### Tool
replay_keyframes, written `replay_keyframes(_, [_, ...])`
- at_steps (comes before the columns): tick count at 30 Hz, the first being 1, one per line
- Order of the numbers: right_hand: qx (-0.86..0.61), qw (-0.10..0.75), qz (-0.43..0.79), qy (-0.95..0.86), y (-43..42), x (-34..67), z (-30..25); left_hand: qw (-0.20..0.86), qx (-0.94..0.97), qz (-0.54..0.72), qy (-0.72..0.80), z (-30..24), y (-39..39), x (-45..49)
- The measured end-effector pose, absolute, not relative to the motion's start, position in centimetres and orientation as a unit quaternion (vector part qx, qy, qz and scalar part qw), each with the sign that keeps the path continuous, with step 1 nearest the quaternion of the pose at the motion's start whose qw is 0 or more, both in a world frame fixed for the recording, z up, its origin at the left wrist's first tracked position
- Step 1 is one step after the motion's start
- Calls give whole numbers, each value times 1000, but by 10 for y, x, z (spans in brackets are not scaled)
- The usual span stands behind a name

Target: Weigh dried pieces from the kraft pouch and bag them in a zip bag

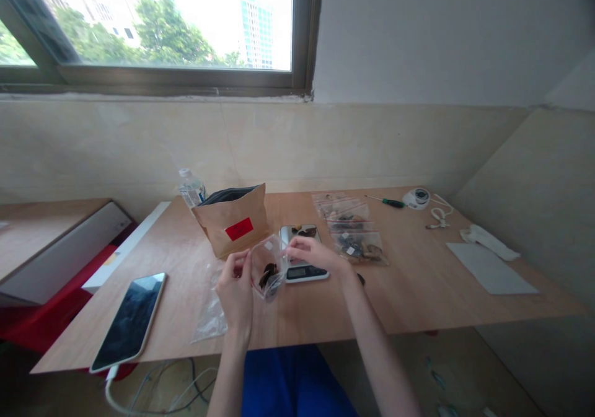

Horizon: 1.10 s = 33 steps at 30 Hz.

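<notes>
Between my hands is a clear zip bag with dark brown dried pieces inside. My left hand pinches its left edge. At its upper right edge, the fingers of my right hand are closed on the plastic. Just behind my right hand stands a small white digital scale with dark pieces on its plate, partly covered by the hand. A brown paper pouch with a red label stands with its top open behind the bag. More clear plastic bags lie flat beside my left wrist.
Several filled zip bags lie right of the scale. A phone on a cable is at the left, a water bottle behind the pouch. Further right are a green screwdriver, a white camera, a cable and white paper.
</notes>
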State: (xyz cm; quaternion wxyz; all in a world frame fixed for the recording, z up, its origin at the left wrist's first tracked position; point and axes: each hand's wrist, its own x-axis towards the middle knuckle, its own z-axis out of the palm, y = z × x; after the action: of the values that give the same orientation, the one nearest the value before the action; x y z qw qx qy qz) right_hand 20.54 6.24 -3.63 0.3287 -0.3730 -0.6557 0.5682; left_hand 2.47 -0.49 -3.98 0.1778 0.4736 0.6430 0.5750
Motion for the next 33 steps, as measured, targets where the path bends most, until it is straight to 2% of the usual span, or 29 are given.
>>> replay_keyframes(3, [-515, 365, 344, -695, 81, 210, -60, 218, 472, 583, 624, -40, -3, 30])
replay_keyframes(5, [-596, 313, 194, -713, 91, 211, -75, 230, 468, 584, 622, -42, -2, 32])
replay_keyframes(7, [-629, 232, 117, -733, 99, 213, -86, 234, 464, 585, 622, -45, -1, 33])
replay_keyframes(10, [-629, 178, 81, -752, 106, 216, -93, 243, 464, 584, 620, -48, 0, 34])
replay_keyframes(22, [-599, 123, -37, -790, 119, 217, -89, 261, 446, 592, 618, -49, 0, 35])
replay_keyframes(33, [-637, 172, -3, -751, 118, 221, -93, 281, 437, 601, 608, -47, 1, 38])
